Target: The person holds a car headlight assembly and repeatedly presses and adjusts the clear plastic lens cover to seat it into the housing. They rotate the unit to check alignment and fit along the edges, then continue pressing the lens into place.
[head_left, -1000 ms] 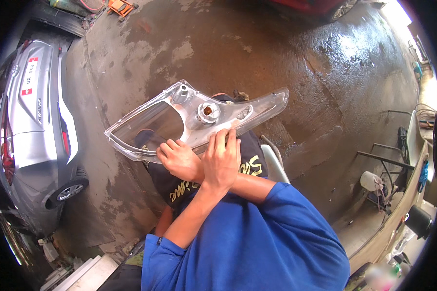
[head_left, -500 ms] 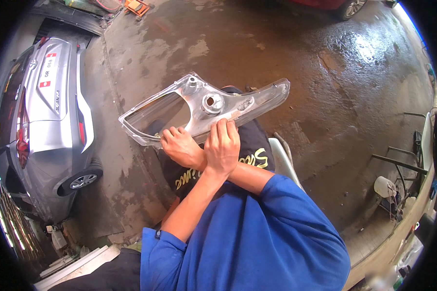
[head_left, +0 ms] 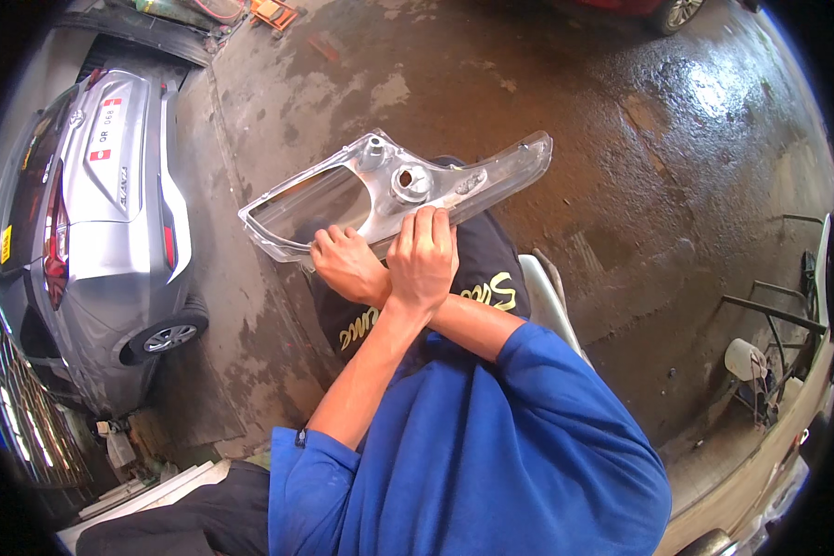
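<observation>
Over my lap lies the front part of a car headlight [head_left: 385, 199], a clear lens with a silver bezel, a large opening at its left and a round socket in the middle. It tapers to a point at the right. My forearms cross, the left one on top. My left hand [head_left: 424, 250] curls its fingers over the near edge around the middle. Left of it, my right hand [head_left: 347, 266] grips the same edge beside the large opening. Both thumbs are hidden.
A silver car [head_left: 111, 222] stands at the left, and part of a red car [head_left: 621, 7] shows at the top. Wet patches shine on the floor [head_left: 639, 185]. An orange jack [head_left: 271, 13] is far off. A metal frame [head_left: 774, 315] and white container [head_left: 744, 360] stand right.
The headlight and both hands have shifted slightly away from my body. My grip looks the same. The surroundings sit a little further right in the view.
</observation>
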Demonstrator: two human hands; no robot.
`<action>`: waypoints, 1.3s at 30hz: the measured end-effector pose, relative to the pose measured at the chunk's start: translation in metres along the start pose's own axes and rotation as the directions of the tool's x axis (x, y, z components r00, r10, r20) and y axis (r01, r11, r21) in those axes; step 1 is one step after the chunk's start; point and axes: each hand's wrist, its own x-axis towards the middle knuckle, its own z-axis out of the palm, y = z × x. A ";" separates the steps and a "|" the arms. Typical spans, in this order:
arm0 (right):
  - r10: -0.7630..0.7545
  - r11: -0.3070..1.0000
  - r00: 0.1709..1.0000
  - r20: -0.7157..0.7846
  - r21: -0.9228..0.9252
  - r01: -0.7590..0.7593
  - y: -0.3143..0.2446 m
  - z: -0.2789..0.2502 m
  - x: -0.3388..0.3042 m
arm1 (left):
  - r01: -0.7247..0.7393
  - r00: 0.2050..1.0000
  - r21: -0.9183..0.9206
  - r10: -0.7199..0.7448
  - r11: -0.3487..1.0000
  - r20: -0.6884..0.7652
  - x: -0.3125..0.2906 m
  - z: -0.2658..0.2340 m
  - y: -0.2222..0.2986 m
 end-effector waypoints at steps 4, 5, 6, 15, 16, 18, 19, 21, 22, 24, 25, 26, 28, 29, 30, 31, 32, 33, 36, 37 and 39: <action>-0.002 1.000 1.000 -0.005 -0.005 0.002 0.000 -0.001 -0.001 | -0.012 0.999 -0.016 0.013 1.000 0.030 0.003 -0.004 0.000; -0.002 1.000 1.000 0.001 -0.002 0.002 0.000 -0.001 -0.001 | -0.010 0.999 -0.021 0.011 1.000 0.033 0.003 -0.004 0.000; -0.002 1.000 1.000 0.005 -0.001 0.002 0.000 0.000 -0.001 | -0.011 0.999 -0.027 0.012 1.000 0.036 0.004 -0.004 0.000; -0.008 1.000 1.000 0.003 -0.022 0.008 0.000 0.001 -0.004 | -0.019 0.997 0.002 0.018 1.000 0.071 0.007 -0.003 0.001; -0.013 0.999 1.000 0.004 -0.030 0.013 0.000 0.001 -0.005 | -0.021 0.996 0.001 0.021 1.000 0.084 0.007 -0.002 0.001; -0.022 0.999 1.000 0.006 -0.046 0.022 0.000 0.001 -0.005 | -0.029 0.994 -0.001 0.029 1.000 0.109 0.008 0.000 -0.001; -0.020 0.999 1.000 -0.008 -0.050 0.020 0.001 0.002 -0.006 | -0.035 0.993 -0.002 0.035 0.999 0.116 0.008 0.000 -0.001; -0.019 0.998 0.999 -0.037 -0.058 0.016 0.001 0.004 -0.009 | -0.048 0.990 -0.003 0.048 0.999 0.130 0.007 0.001 -0.001; -0.017 0.998 0.999 -0.040 -0.058 0.015 0.000 0.005 -0.010 | -0.062 0.991 -0.003 0.062 0.998 0.122 0.007 0.001 -0.001; -0.014 0.998 0.999 -0.046 -0.058 0.011 -0.001 0.005 -0.011 | -0.090 0.990 -0.005 0.090 0.996 0.105 0.008 0.001 -0.003; -0.012 0.998 0.999 -0.041 -0.059 0.010 -0.001 0.005 -0.011 | -0.105 0.989 -0.006 0.105 0.994 0.106 0.009 0.001 -0.004; -0.010 0.998 0.999 -0.037 -0.061 0.008 0.000 0.005 -0.011 | -0.121 0.987 -0.009 0.121 0.993 0.107 0.011 0.001 -0.005; -0.010 0.997 0.999 -0.049 -0.074 0.006 0.003 0.006 -0.011 | -0.136 0.985 -0.008 0.136 0.991 0.107 0.012 0.003 -0.006; -0.013 0.997 0.998 -0.067 -0.082 0.007 0.005 0.006 -0.011 | -0.135 0.985 -0.003 0.135 0.991 0.107 0.011 0.005 -0.006; -0.022 0.997 0.996 -0.088 -0.079 0.015 0.003 0.006 -0.010 | -0.130 0.986 0.015 0.128 0.991 0.110 0.008 0.004 -0.007; -0.018 0.998 0.996 -0.084 -0.059 0.013 0.000 0.007 -0.009 | -0.108 0.989 0.012 0.106 0.994 0.105 0.005 0.004 -0.008; -0.014 0.999 0.997 -0.080 -0.039 0.011 -0.003 0.007 -0.009 | -0.085 0.991 0.008 0.084 0.996 0.100 0.001 0.003 -0.009; -0.006 1.000 0.997 -0.074 -0.029 0.004 -0.003 0.006 -0.010 | -0.068 0.993 -0.005 0.068 0.998 0.092 0.000 0.004 -0.007; -0.006 0.999 0.998 -0.068 -0.040 0.004 0.000 0.005 -0.011 | -0.057 0.998 0.010 0.057 0.998 0.033 -0.002 0.003 -0.002; -0.007 0.999 0.997 -0.072 -0.040 0.004 0.001 0.005 -0.012 | -0.055 0.998 0.019 0.055 0.998 0.013 -0.001 0.004 0.000; -0.008 0.999 0.996 -0.086 -0.034 0.006 0.001 0.005 -0.011 | -0.052 0.998 0.044 0.053 0.998 -0.025 0.001 0.002 0.003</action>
